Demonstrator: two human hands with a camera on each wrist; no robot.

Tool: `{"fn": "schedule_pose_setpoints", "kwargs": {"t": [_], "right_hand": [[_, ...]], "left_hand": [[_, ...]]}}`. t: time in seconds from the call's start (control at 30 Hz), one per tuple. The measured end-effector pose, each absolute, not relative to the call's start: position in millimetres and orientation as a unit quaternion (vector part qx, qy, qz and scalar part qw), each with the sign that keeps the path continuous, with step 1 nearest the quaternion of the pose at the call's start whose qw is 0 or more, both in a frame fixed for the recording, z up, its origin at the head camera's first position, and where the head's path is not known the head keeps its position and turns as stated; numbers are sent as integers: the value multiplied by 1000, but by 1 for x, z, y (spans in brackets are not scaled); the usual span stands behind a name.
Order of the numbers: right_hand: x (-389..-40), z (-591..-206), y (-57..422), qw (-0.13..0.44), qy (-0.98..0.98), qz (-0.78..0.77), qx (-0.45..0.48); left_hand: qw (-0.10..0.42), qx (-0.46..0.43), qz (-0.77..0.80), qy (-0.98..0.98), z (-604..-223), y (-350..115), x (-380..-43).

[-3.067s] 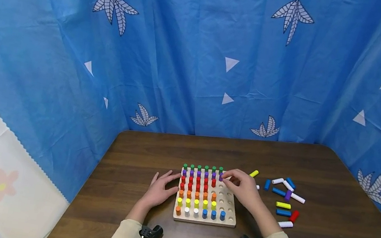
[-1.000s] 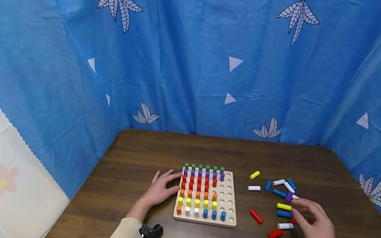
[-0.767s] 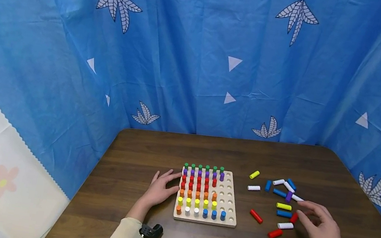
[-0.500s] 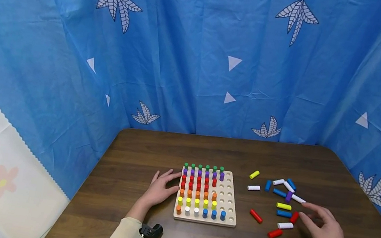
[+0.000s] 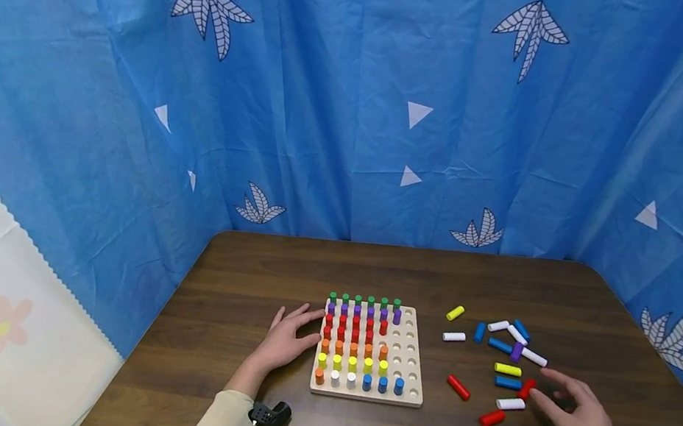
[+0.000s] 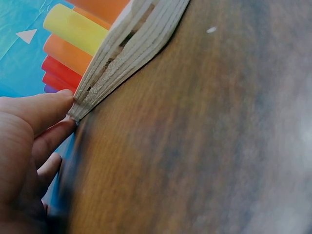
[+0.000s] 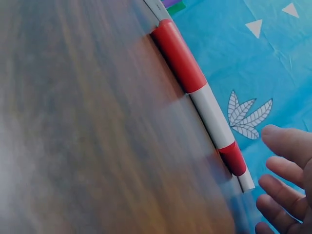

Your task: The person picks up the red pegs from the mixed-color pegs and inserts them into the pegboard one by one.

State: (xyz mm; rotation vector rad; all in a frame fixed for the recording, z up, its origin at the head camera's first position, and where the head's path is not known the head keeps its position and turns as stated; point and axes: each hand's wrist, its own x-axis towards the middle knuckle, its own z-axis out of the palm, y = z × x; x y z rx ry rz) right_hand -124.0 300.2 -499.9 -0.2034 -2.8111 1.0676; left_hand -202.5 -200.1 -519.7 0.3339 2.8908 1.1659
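A pale wooden pegboard (image 5: 417, 380) stands in the middle, holding rows of green, purple, red, orange, yellow, white and blue pegs; holes at its right side are bare. My left hand (image 5: 284, 342) rests at the board's left edge. In the left wrist view, the thumb and fingertips of that hand (image 6: 29, 122) touch the board's side (image 6: 126, 53). On the right, my right hand (image 5: 579, 422) hovers with relaxed fingers beside a red peg (image 5: 526, 389). The right wrist view has this hand (image 7: 287, 170) apart from the pegs, holding nothing.
Loose pegs lie right of the board: a red peg (image 5: 458, 387), a second red peg (image 5: 491, 418), a yellow peg (image 5: 507, 370), a white peg (image 5: 510, 404), a purple peg (image 5: 517, 352) and several more. A blue curtain (image 5: 381, 174) hangs behind the wooden table (image 5: 280, 263).
My right hand has left the board and gone over to the loose pegs, then drawn slightly right, uncovering the nearby red and white pegs. My left hand stays at the board's edge.
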Motion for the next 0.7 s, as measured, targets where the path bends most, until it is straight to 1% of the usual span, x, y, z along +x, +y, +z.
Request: {"fn": "schedule_pose_setpoints", "kwargs": {"t": [0.1, 0.33, 0.7], "right_hand": [[-125, -502, 300, 62, -931, 353, -66], [-127, -510, 300, 78, -936, 339, -49], [-130, -511, 300, 71, -945, 318, -34]], "left_hand": [[3, 104, 373, 922, -520, -200, -202], [0, 104, 373, 922, -519, -201, -202], [0, 104, 374, 922, -520, -201, -202]]}}
